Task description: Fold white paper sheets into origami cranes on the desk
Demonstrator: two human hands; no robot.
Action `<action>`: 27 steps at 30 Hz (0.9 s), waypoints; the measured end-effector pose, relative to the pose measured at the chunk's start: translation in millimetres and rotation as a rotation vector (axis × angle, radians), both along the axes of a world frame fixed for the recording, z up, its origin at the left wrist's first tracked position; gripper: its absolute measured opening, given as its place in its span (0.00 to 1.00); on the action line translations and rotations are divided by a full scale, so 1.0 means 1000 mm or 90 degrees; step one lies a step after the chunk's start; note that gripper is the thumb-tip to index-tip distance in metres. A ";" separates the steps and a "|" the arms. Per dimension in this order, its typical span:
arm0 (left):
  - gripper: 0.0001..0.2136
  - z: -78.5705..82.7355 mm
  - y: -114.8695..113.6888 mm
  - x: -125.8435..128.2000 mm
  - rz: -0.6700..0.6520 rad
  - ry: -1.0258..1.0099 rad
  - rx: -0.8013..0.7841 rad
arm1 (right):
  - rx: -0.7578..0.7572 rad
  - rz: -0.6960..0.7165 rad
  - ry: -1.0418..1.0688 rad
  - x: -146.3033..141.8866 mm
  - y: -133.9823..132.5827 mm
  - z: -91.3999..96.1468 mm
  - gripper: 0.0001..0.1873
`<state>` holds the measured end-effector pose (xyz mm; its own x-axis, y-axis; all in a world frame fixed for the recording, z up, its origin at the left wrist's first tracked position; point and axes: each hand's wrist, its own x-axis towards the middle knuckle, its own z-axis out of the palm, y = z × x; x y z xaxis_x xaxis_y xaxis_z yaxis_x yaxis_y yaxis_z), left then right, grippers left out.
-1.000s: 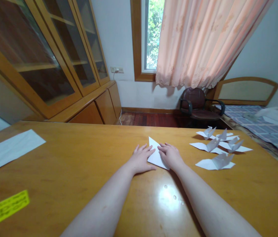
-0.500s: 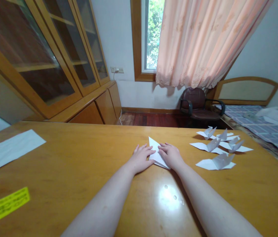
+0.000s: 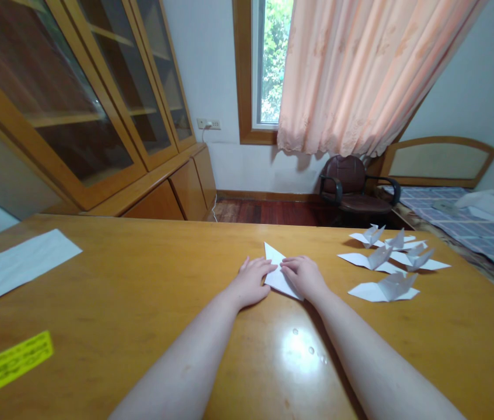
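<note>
Left hand [image 3: 253, 282], spread, has slid its thumb to the near-left corner of the folded paper [image 3: 279, 280]; right hand [image 3: 309, 277], grip unclear, covers its right side. Beyond, the table [image 3: 163, 262] ends; far-left cabinet [image 3: 142, 168] encloses shelves [image 3: 111, 35].

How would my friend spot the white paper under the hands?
Find the shiny brown wooden table and its far side. There, a bare left hand and bare right hand touch a pointed folded white paper. Unlike the white paper birds on the right, it has no raised wings.
</note>
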<state>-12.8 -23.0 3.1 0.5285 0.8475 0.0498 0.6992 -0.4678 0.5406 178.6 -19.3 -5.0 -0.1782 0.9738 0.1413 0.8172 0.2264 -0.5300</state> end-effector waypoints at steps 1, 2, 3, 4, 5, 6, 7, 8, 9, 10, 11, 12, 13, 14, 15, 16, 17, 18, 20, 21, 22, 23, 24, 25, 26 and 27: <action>0.23 0.000 0.001 0.000 0.006 -0.010 0.000 | -0.004 0.000 0.006 0.000 0.000 0.000 0.13; 0.20 -0.001 0.001 0.001 0.012 -0.019 0.001 | -0.008 0.006 0.013 0.000 0.000 0.000 0.14; 0.17 -0.002 0.002 0.001 0.018 -0.027 0.004 | -0.013 0.018 0.021 -0.001 0.000 0.000 0.14; 0.13 -0.002 0.003 0.001 0.022 -0.032 0.009 | -0.020 0.036 0.033 -0.001 0.000 0.000 0.14; 0.10 -0.003 0.004 0.001 0.024 -0.037 0.016 | -0.028 0.059 0.048 -0.002 -0.001 0.000 0.14; 0.09 -0.003 0.005 0.001 0.027 -0.039 0.024 | -0.037 0.085 0.065 -0.002 -0.001 0.000 0.15; 0.09 -0.004 0.006 0.001 0.032 -0.041 0.030 | -0.047 0.110 0.083 -0.003 -0.001 0.000 0.16; 0.09 -0.004 0.007 0.001 0.039 -0.041 0.035 | -0.057 0.129 0.101 -0.003 -0.002 0.000 0.16; 0.09 -0.004 0.008 0.001 0.050 -0.041 0.039 | -0.067 0.142 0.117 -0.004 -0.002 -0.001 0.17; 0.09 -0.004 0.008 0.000 0.063 -0.041 0.042 | -0.075 0.152 0.129 -0.004 -0.002 -0.001 0.18; 0.08 -0.004 0.009 0.000 0.078 -0.040 0.046 | -0.081 0.157 0.136 -0.004 -0.002 -0.002 0.18; 0.07 -0.004 0.009 0.000 0.093 -0.037 0.049 | -0.085 0.160 0.137 -0.005 -0.002 -0.004 0.18; 0.06 -0.004 0.010 0.000 0.110 -0.032 0.053 | -0.087 0.161 0.133 -0.005 -0.002 -0.005 0.17; 0.05 -0.005 0.010 0.000 0.127 -0.027 0.057 | -0.086 0.161 0.124 -0.006 -0.001 -0.006 0.16; 0.04 -0.005 0.010 0.000 0.142 -0.022 0.061 | -0.081 0.158 0.113 -0.006 -0.001 -0.008 0.16; 0.04 -0.006 0.010 0.000 0.154 -0.018 0.063 | -0.075 0.153 0.103 -0.007 -0.001 -0.009 0.17; 0.04 -0.006 0.010 -0.001 0.164 -0.015 0.064 | -0.068 0.148 0.096 -0.007 -0.001 -0.009 0.18; 0.04 -0.007 0.011 -0.001 0.169 -0.015 0.065 | -0.062 0.147 0.091 -0.008 -0.001 -0.010 0.19; 0.04 -0.008 0.011 -0.002 0.171 -0.015 0.065 | -0.059 0.149 0.090 -0.008 -0.001 -0.009 0.21; 0.03 -0.009 0.012 -0.002 0.173 -0.015 0.065 | -0.060 0.152 0.091 -0.008 -0.001 -0.009 0.22; 0.03 -0.009 0.012 -0.003 0.175 -0.013 0.066 | -0.061 0.157 0.092 -0.007 -0.001 -0.008 0.23; 0.02 -0.010 0.013 -0.003 0.179 -0.012 0.066 | -0.062 0.164 0.093 -0.007 -0.002 -0.008 0.24; 0.02 -0.011 0.013 -0.003 0.183 -0.012 0.068 | -0.064 0.170 0.093 -0.006 -0.002 -0.007 0.25; 0.02 -0.011 0.013 -0.004 0.186 -0.014 0.072 | -0.065 0.176 0.092 -0.005 -0.002 -0.007 0.27; 0.02 -0.011 0.013 -0.004 0.188 -0.018 0.082 | -0.065 0.181 0.091 -0.004 -0.002 -0.006 0.28; 0.02 -0.011 0.013 -0.003 0.184 -0.023 0.095 | -0.065 0.184 0.088 -0.004 -0.002 -0.006 0.28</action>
<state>-16.3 -9.8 -7.7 0.2625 0.9441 0.1994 0.7961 -0.3286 0.5082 174.9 -21.5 -11.3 -0.4353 0.8960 0.0880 0.6451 0.3786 -0.6637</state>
